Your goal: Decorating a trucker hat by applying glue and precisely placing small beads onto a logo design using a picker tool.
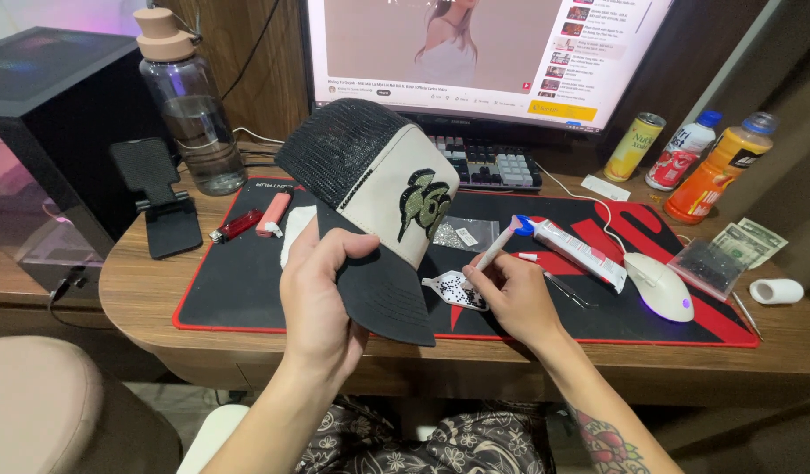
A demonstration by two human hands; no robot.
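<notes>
Centre frame: left hand [315, 294] clamped on the black brim of a trucker cap [379, 189], thumb on top, cream front panel with its dark sparkling emblem turned toward the right of the frame, black mesh back lifted toward the monitor [484, 53]. Just right of centre: right hand [516, 297] closed around a slim white and pink applicator pen [497, 244], tip lowered to a small white tray [453, 290] speckled with tiny dark stones. Beneath both, a black and red desk mat [247, 281] spread over a rounded wooden desk [133, 281]. On the mat, right of the hands: a white tube with a blue cap [573, 248], a white mouse [659, 285], a clear bag of dark beads [708, 266]. Left of the cap: a red lighter [236, 226] and a pink one [273, 213], a black phone stand [159, 197]. Upper left: a clear water bottle [190, 105]. Upper right: a yellow can [634, 147] and two drink bottles [703, 162]. Behind the cap: a keyboard [497, 165].
</notes>
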